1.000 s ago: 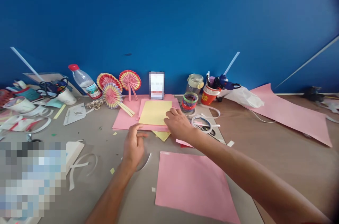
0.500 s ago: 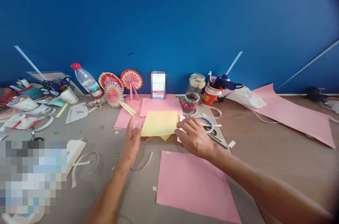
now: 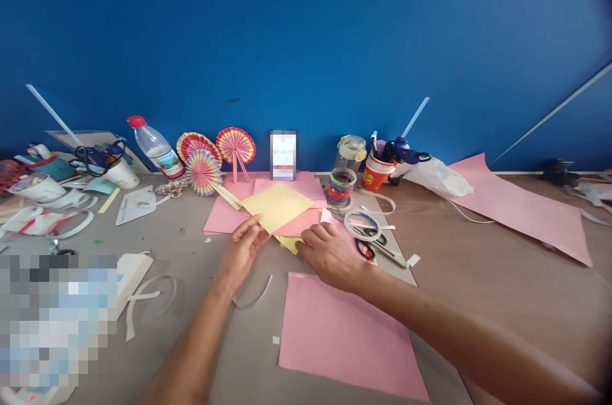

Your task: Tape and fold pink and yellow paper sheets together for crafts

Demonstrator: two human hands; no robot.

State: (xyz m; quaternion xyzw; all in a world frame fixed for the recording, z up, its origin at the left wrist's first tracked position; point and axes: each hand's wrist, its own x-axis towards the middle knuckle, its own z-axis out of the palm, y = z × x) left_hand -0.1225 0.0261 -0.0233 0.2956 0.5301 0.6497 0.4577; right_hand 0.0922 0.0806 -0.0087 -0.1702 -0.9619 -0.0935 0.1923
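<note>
Left hand (image 3: 243, 252) pinching, I hold a yellow sheet (image 3: 277, 206) by its near-left edge between thumb and fingers, its corners pointing left, right, toward me and away, above pink sheets (image 3: 224, 217) stacked on the gray worktop (image 3: 191, 303). To its right, my right hand (image 3: 329, 255) bends over the worktop with fingers curled down, fingertips at the side of a second yellow piece (image 3: 289, 244) that pokes out from under the stack; whether they grip it, I cannot tell.

Nearer to me, a large pink sheet (image 3: 344, 341) lies flat, partly beneath my right forearm. Behind the stack, a phone (image 3: 284, 156) with a blurred screen stands upright against the blue wall (image 3: 306, 41). Pleated paper fans (image 3: 203, 174) are grouped to the left, beside a tilted bottle (image 3: 160, 151) with a red cap. Right of the stack stand a clear container (image 3: 351, 150) with a cream lid and a red cup (image 3: 375, 176) packed with tools; in front of them, a white roll (image 3: 362, 226) lies next to black-handled scissors (image 3: 366, 249).
</note>
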